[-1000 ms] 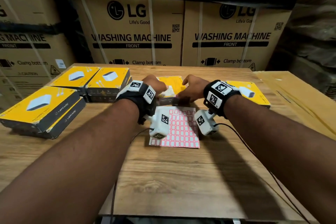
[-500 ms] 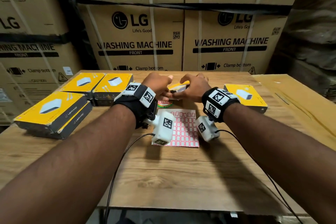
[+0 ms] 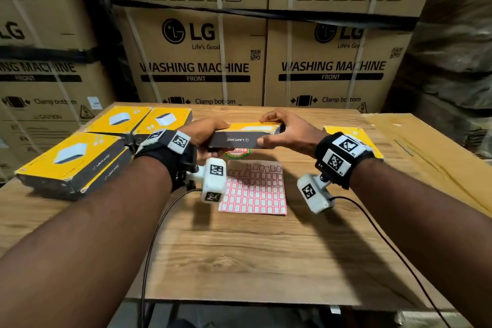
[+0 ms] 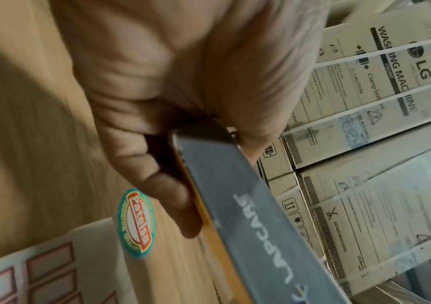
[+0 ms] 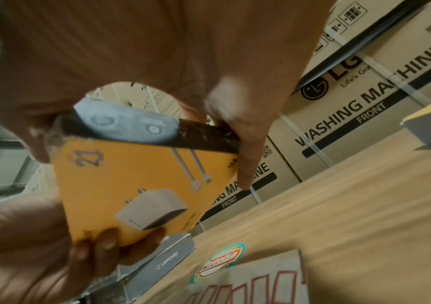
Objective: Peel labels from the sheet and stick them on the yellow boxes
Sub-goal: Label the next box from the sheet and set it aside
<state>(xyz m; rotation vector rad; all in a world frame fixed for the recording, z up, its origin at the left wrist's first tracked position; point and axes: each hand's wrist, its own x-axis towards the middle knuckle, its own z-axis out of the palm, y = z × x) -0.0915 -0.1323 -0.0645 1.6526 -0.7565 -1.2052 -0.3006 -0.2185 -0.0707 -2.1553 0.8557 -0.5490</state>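
Observation:
Both hands hold one yellow box in the air above the table, its dark LAPCARE side facing me. My left hand grips its left end, thumb on top and fingers under it. My right hand grips the right end; in the right wrist view the box shows its yellow face with a charger picture. The label sheet, white with red-edged labels, lies flat on the table below the box, some cells near its top empty.
Several yellow boxes lie at the table's left, two more behind them, and another at the right behind my right wrist. A round coloured sticker sits on the table beside the sheet. Large LG cartons wall the back.
The yellow box has been lifted from the table behind the sheet and now hangs between both hands, its dark side turned toward me. The sheet has not moved.

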